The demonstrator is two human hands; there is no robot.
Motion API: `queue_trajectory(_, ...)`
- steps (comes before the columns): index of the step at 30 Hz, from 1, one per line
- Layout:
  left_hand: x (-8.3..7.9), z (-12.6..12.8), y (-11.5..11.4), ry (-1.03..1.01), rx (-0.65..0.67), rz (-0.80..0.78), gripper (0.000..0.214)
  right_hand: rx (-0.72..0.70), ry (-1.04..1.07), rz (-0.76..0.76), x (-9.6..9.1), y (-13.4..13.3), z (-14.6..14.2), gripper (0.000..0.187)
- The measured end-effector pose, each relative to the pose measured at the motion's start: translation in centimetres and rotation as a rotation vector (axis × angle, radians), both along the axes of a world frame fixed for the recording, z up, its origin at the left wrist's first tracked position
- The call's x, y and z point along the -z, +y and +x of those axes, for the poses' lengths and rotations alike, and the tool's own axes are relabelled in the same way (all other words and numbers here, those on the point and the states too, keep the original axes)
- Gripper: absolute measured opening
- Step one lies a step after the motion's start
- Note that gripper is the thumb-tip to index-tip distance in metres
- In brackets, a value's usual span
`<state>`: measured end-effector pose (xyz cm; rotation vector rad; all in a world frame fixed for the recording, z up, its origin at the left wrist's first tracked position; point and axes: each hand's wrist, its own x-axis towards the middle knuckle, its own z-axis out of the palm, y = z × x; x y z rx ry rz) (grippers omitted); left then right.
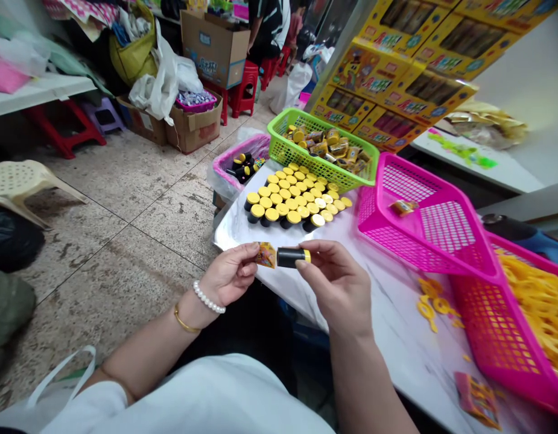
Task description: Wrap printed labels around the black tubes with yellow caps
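My left hand [228, 275] pinches a small orange printed packet [266, 255] at the table's near edge. My right hand [337, 283] grips a short black tube with a yellow cap [293, 257], held sideways with its open end touching the packet. Just beyond them, several black tubes with yellow caps [293, 199] stand upright in rows on the white table [396, 325]. A green basket [321, 147] behind the rows holds several wrapped yellow pieces.
Two pink mesh baskets sit at right: one tilted [426, 220], one [509, 325] holding yellow plastic parts. Loose yellow rings [435, 304] and an orange packet [478, 399] lie on the table. Yellow boxes [405, 66] stack behind. Cartons, stools and bags stand on the floor at left.
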<state>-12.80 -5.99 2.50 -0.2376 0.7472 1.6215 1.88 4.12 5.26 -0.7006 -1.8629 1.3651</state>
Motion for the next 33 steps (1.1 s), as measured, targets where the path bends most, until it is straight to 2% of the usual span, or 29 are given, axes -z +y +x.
queue_trajectory(4,-0.2,0.2,0.1,-0.01,0.02,0.019,0.017,-0.046,0.039,-0.074,-0.3,0.2,-0.5,0.017)
queue_trajectory(9,-0.1,0.2,0.2,-0.012,0.03,0.035,0.015,-0.025,-0.057,-0.067,-0.7,-0.1,-1.0,0.014)
queue_trajectory(12,0.2,0.3,0.3,0.012,0.055,0.044,0.012,0.012,-0.151,0.021,-0.8,-0.3,-0.9,0.014)
queue_trajectory(16,0.4,0.4,0.3,0.06,0.039,0.032,0.012,0.095,-0.19,0.217,-0.2,-0.6,-0.8,0.015)
queue_trajectory(20,0.0,0.6,-0.5,0.209,-0.012,0.045,0.017,0.164,-0.093,0.36,0.6,-1.0,-0.7,0.02)
queue_trajectory(25,0.1,0.2,-1.6,0.579,-0.123,0.087,0.037,0.08,0.085,0.341,1.2,-0.8,0.0,0.024)
queue_trajectory(27,0.4,-0.1,-1.6,0.633,-0.042,0.187,0.051,0.008,0.12,0.314,1.4,-0.5,0.3,0.025)
queue_trajectory(29,0.7,-0.4,-1.2,0.602,0.098,0.293,0.053,-0.056,0.096,0.332,1.5,-0.1,0.6,0.027)
queue_trajectory(31,0.9,-0.2,-0.5,0.58,0.185,0.331,0.046,-0.087,0.044,0.427,1.5,0.2,0.8,0.031)
queue_trajectory(33,0.8,0.1,0.1,0.606,0.209,0.318,0.039,-0.104,-0.004,0.547,1.4,0.5,1.0,0.032)
